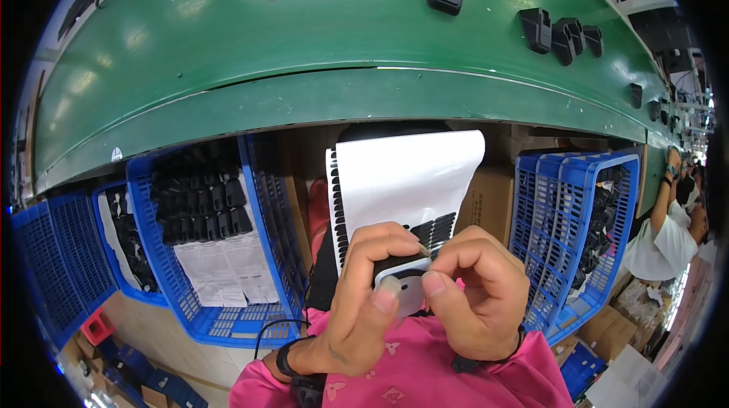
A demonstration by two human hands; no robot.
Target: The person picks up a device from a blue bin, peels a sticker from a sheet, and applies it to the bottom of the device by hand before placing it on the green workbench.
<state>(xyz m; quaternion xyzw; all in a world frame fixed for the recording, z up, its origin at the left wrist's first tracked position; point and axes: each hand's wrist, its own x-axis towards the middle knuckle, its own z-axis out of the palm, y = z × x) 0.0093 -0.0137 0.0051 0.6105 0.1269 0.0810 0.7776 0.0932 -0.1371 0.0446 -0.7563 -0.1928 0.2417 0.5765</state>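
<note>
Green table (pixel 228 36) ahead, our left hand (pixel 361 302) holds a black, pale-edged piece (pixel 399 266) sideways; our right hand (pixel 482 290) pinches its right end.

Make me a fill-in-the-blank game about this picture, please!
1. The long table at the top is coloured ____.
2. The left hand and right hand both grip the same ____ piece, not a big one.
3. The sheet with black strips on it is mostly ____.
4. The person's sleeves are bright ____.

Missing words: green; small; white; pink.
</note>
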